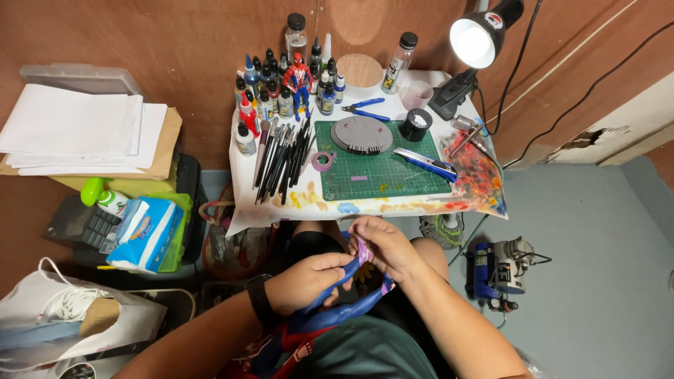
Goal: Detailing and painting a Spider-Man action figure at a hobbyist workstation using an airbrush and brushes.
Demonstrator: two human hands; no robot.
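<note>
Home hobby workshop: small counter (281, 203) with cutting mat (393, 175), paint bottles (281, 95), brushes (284, 158), desk lamp (477, 38), compressor (500, 270) on floor.

The hands (347, 270) hide most of the small purple piece (363, 250) they pinch.

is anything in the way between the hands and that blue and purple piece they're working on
Nothing visible. The left hand and right hand both already grip the blue and purple piece directly, above the lap and below the edge of the small table.
</note>
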